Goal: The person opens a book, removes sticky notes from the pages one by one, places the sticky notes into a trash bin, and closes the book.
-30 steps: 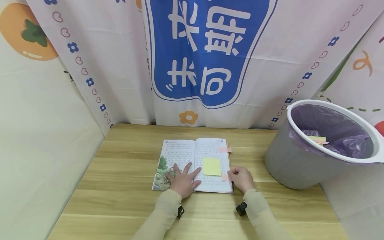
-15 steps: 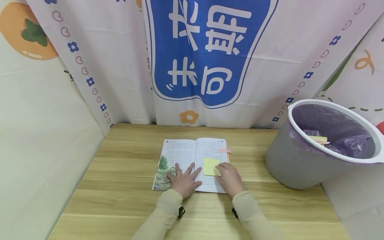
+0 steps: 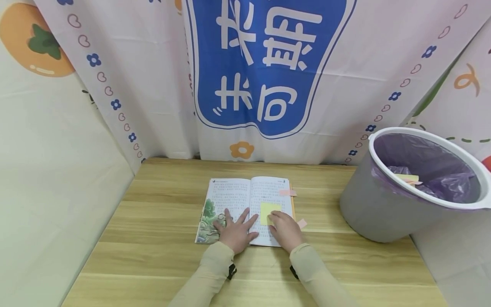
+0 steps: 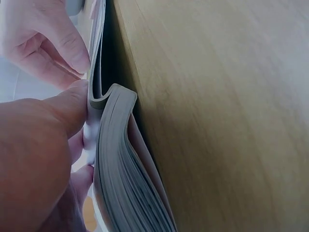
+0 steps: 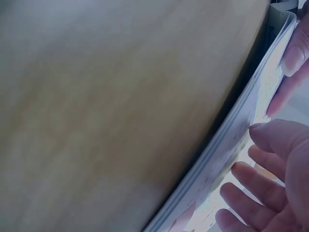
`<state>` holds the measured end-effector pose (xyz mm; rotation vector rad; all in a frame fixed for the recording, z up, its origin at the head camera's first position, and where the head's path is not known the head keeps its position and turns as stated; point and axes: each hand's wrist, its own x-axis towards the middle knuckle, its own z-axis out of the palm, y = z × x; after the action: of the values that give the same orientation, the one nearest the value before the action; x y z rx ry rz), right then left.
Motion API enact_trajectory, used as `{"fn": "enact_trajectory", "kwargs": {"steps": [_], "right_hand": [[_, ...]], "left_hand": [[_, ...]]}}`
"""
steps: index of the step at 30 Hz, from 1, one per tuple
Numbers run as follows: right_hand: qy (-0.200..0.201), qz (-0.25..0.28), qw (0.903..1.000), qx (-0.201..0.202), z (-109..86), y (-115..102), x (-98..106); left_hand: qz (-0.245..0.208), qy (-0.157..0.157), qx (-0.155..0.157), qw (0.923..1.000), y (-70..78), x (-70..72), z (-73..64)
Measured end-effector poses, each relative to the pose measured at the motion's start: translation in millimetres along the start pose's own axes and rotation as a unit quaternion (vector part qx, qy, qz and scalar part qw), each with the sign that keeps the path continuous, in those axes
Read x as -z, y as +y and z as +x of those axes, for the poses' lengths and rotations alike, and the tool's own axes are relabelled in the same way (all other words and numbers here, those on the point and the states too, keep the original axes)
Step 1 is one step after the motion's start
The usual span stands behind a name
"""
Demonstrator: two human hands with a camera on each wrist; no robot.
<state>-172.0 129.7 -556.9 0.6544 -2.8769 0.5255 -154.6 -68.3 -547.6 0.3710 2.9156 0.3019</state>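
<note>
An open book (image 3: 230, 186) lies on the wooden table, with text on both pages and a coloured drawing at the lower left. My left hand (image 3: 235, 233) rests spread across the lower left page and the fold. On the right page is a yellow sticky note (image 3: 265, 208); my right hand (image 3: 287, 231) touches its lower right part, thumb and fingers apart. In the right wrist view the right hand's fingers (image 5: 260, 186) are loosely curved close to the page. A pink sticky strip (image 3: 302, 223) shows past the right hand. Another pink strip (image 3: 287, 192) sticks out from the page's upper edge.
A grey waste bin (image 3: 362, 204) with a purple liner stands to the right of the book, holding yellow and pink paper scraps (image 3: 409, 179). A white printed curtain (image 3: 168, 106) hangs behind the table (image 3: 153, 204).
My right hand has moved left from the lower pink strip onto the yellow note. That strip now sticks out further and tilts. The left hand stays in place.
</note>
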Motion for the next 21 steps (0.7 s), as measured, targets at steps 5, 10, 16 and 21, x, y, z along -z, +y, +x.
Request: {"fn": "enact_trajectory", "kwargs": {"steps": [5,10,16,21], "right_hand": [[-0.010,0.002,0.9999,-0.005,0.8,0.5,-0.3],[-0.006,-0.005,1.0000,-0.002,0.0,3.2,-0.7],[-0.010,-0.005,0.9999,-0.005,0.0,4.4,-0.6],[-0.011,0.000,0.9999,-0.009,-1.1,4.0,-0.1]], "left_hand": [[0.002,-0.001,-0.001,1.0000,0.2,1.0,-0.2],[0.000,-0.002,-0.002,1.0000,0.4,3.1,-1.4],[0.000,-0.001,-0.001,1.0000,0.7,5.2,-2.3],[0.000,-0.003,-0.002,1.0000,1.3,5.8,-2.3]]}}
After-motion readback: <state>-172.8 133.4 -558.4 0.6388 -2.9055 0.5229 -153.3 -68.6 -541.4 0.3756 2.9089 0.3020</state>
